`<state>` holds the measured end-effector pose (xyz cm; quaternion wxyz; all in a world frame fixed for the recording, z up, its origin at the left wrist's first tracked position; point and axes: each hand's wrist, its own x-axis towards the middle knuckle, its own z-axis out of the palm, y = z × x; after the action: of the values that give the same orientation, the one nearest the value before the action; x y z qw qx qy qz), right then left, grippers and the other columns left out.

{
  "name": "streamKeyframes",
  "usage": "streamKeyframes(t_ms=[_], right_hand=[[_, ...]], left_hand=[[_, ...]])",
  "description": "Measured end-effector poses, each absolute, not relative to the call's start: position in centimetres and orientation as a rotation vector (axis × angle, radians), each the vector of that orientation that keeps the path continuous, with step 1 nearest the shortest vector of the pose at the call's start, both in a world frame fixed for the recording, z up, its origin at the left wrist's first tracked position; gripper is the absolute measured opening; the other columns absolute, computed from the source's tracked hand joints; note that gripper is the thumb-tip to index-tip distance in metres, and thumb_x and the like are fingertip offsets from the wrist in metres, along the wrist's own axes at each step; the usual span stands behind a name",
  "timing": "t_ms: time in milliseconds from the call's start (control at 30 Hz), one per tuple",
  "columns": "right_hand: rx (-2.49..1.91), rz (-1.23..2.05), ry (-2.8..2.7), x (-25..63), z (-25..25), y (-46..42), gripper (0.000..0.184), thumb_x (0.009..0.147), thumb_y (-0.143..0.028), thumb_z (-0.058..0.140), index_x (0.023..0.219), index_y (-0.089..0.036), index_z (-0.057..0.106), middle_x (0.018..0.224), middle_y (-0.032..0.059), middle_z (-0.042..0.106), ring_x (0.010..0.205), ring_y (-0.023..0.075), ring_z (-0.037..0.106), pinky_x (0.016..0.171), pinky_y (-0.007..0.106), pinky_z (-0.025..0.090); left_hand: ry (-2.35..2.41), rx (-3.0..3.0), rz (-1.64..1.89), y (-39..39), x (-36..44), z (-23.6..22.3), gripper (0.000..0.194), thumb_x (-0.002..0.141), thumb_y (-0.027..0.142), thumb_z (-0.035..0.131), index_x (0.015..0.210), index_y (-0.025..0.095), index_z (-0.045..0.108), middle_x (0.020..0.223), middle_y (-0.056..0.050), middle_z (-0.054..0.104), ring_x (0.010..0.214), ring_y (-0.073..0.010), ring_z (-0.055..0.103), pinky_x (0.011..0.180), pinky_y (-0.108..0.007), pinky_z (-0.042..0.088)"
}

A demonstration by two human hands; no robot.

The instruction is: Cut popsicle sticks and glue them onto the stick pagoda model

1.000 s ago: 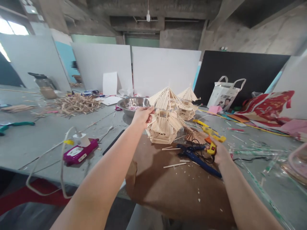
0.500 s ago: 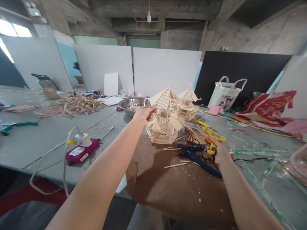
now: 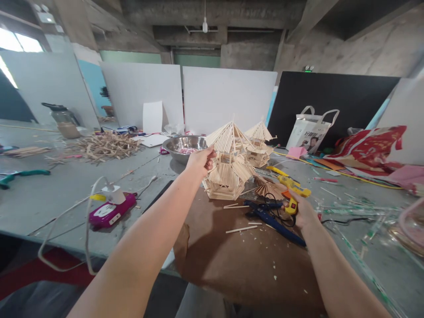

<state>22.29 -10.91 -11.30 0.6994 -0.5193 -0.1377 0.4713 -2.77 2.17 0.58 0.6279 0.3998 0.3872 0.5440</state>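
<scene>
My left hand (image 3: 200, 161) is closed in a pinch at the left edge of a pavilion model (image 3: 225, 172) built from thin wooden sticks, just under its pointed roof. The model stands upright at the far edge of a brown board (image 3: 245, 256). My right hand (image 3: 303, 211) is wrapped round the handle of a yellow hot glue gun (image 3: 294, 187), its nozzle pointing away to the left. Beside that hand lie blue-handled pliers (image 3: 278, 227) and a pleated brown paper piece (image 3: 265, 187). Loose sticks (image 3: 241, 229) and small chips lie on the board.
A second stick pavilion (image 3: 258, 150) stands behind the first, with a steel bowl (image 3: 175, 154) to its left. Farther left are a heap of sticks (image 3: 106, 145) and a purple power strip (image 3: 112, 212) with cables. Clear plastic strips (image 3: 361, 210) and a white bag (image 3: 308, 132) are at right.
The view shifts slightly. Both hands keep their places, left at the pavilion model and right on the glue gun; nothing else visibly moves.
</scene>
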Motion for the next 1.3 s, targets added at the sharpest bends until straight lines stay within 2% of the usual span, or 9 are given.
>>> streamKeyframes(t_ms=[400, 733, 1133, 1300], right_hand=[[-1.124, 1.002, -0.326, 22.2, -11.3, -10.8, 0.023, 0.060, -0.032, 0.062, 0.071, -0.018, 0.049, 0.039, -0.0066, 0.045, 0.030, 0.0080, 0.044, 0.028, 0.018, 0.038], [-1.127, 1.025, -0.321, 22.0, -10.9, -11.0, 0.023, 0.059, -0.031, 0.063, 0.071, -0.018, 0.047, 0.040, -0.0068, 0.044, 0.031, 0.0082, 0.045, 0.026, 0.017, 0.037], [-1.166, 1.024, -0.305, 22.0, -11.2, -10.9, 0.016, 0.064, -0.028, 0.056, 0.070, -0.020, 0.045, 0.035, -0.0048, 0.046, 0.029, 0.0121, 0.046, 0.027, 0.020, 0.037], [-1.149, 1.047, -0.295, 21.9, -11.1, -10.9, 0.014, 0.065, -0.027, 0.055, 0.071, -0.018, 0.047, 0.035, -0.0044, 0.046, 0.029, 0.0101, 0.045, 0.028, 0.019, 0.038]], left_hand=[[0.873, 0.908, 1.262, 2.3, -2.7, 0.6, 0.019, 0.064, 0.027, 0.059, 0.057, 0.012, 0.049, 0.040, 0.002, 0.050, 0.023, -0.0010, 0.028, 0.027, -0.015, 0.016], [0.805, 0.863, 1.194, 2.1, -2.8, 0.9, 0.016, 0.065, 0.022, 0.058, 0.057, 0.012, 0.049, 0.042, 0.001, 0.050, 0.028, -0.0018, 0.035, 0.028, -0.013, 0.024], [0.770, 0.823, 1.123, 2.1, -3.0, 1.1, 0.016, 0.065, 0.016, 0.056, 0.054, 0.012, 0.046, 0.038, 0.002, 0.049, 0.026, -0.0016, 0.032, 0.026, -0.013, 0.020], [0.793, 0.782, 1.052, 1.9, -3.1, 1.5, 0.019, 0.066, 0.017, 0.055, 0.051, 0.013, 0.044, 0.036, 0.003, 0.048, 0.024, -0.0015, 0.027, 0.026, -0.015, 0.015]])
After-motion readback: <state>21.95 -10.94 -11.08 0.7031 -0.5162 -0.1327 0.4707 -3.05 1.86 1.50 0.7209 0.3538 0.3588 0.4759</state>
